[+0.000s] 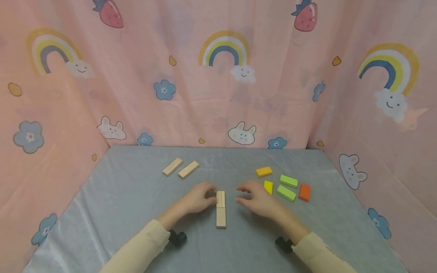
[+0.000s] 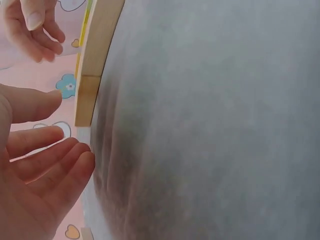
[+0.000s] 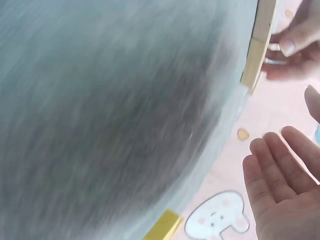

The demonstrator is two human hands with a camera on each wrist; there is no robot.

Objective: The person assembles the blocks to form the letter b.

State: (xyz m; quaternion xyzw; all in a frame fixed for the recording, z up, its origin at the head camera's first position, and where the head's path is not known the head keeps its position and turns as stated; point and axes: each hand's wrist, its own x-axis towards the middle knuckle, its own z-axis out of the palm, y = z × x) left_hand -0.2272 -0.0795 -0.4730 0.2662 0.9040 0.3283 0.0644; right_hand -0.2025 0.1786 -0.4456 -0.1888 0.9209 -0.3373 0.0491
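Two plain wooden blocks lie end to end in a straight line on the grey cloth: a far block (image 1: 220, 199) and a near block (image 1: 221, 218). Just left of the far one is my left hand (image 1: 198, 198), fingers loosely bent and holding nothing. Whether a fingertip touches that block I cannot tell. My right hand (image 1: 258, 199) hovers to the right of the pair, apart from it, with its thumb and fingers spread and nothing between them. In the right wrist view the fingers (image 3: 272, 170) of that hand are nearly straight.
Beyond my left hand lie two more plain blocks (image 1: 189, 170). Around and past my right hand are an amber block (image 1: 264, 171), a partly hidden yellow block (image 1: 268, 187), two green blocks (image 1: 286, 193) and an orange-red block (image 1: 304, 192). A patterned pink curtain (image 1: 205, 113) encloses the table.
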